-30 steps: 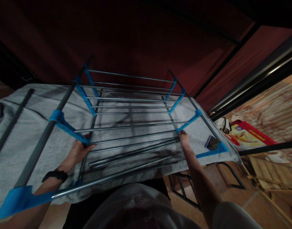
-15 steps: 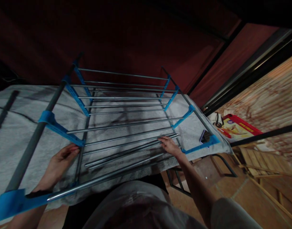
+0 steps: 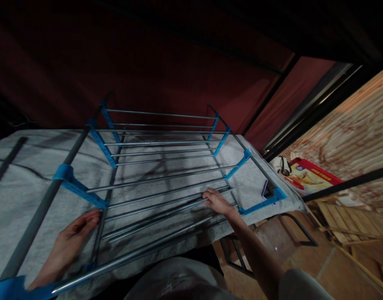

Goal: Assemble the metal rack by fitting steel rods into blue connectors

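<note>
Both hands are in play over the rack point(image 3: 81, 191), which lies on the grey cloth point(image 3: 16, 204) right in front of the person, blue brackets and thin metal bars stretching away towards the red curtain point(image 3: 166, 79). Here's the right hand point(image 3: 216, 202), low on the right side, fingers curled over the loose rods point(image 3: 160, 217) and closed on them near their right end! Those rods lie slanting across the near section of the rack, just in front of its bars, their left ends well apart from the hand.

Over to the left hand point(image 3: 71, 239): thumb and fingers drawn nearly together, tips right beside the dark lower pole point(image 3: 101, 227), just below a blue bracket. Whether anything sits in that pinch, I cannot tell. Closest to the person runs a bright front bar point(image 3: 131, 253), its left end meeting the corner bracket point(image 3: 10, 289) at the bottom edge of the view.

Out on the right, a phone point(image 3: 266, 191) lies on the cloth, partly hidden by a blue bracket. And beyond the table edge, the one container: a red and yellow box point(image 3: 313, 177), printed face showing, its contents out of sight, with a white item point(image 3: 280, 164) just beside it.
</note>
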Demonstrator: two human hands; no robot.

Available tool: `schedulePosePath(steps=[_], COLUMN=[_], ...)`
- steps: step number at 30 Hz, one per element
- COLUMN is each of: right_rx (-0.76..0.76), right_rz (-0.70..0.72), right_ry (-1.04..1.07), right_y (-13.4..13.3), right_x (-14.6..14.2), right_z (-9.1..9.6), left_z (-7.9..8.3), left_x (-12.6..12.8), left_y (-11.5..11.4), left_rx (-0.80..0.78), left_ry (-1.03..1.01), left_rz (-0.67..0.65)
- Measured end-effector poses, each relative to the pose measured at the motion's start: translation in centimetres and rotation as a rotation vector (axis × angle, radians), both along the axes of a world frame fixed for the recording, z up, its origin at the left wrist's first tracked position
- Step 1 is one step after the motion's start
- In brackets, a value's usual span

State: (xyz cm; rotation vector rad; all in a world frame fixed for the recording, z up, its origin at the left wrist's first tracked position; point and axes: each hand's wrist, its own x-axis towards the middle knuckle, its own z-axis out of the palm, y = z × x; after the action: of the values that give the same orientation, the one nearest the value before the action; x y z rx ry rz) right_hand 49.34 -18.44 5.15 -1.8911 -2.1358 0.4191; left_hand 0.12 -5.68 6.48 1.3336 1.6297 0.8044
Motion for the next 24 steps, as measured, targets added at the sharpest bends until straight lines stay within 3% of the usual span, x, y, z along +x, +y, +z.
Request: schedulePosePath(steps=[7, 13, 18, 21, 24], right_rx=[0.158, 0.322, 0.405, 0.479, 0.525], right_rz=[-0.062, -0.099, -0.054, -0.046, -0.067], right_ry=[-0.006, 0.065, 0.031, -0.048, -0.097], right_y=[-2.5, -5.3, -6.1, -5.6, -4.6], right_x=[1.0, 3.4, 3.1, 1.9, 0.7], right_z=[2.5, 2.6, 3.0, 4.2, 5.5], left_z=[-0.3, 1.6, 2.4, 3.9, 7.0], left_x=[-0.2, 0.4, -0.8, -1.5, -1.0], left_y=[0.0, -0.8, -0.2, 0.4, 0.5], left_rx=[-0.004, 0.053, 0.154, 0.179, 0.196], left_ry=[-0.091, -0.310, -0.461, -0.591, -0.706], left_rz=[0.013, 0.106, 0.185, 0.194, 0.198])
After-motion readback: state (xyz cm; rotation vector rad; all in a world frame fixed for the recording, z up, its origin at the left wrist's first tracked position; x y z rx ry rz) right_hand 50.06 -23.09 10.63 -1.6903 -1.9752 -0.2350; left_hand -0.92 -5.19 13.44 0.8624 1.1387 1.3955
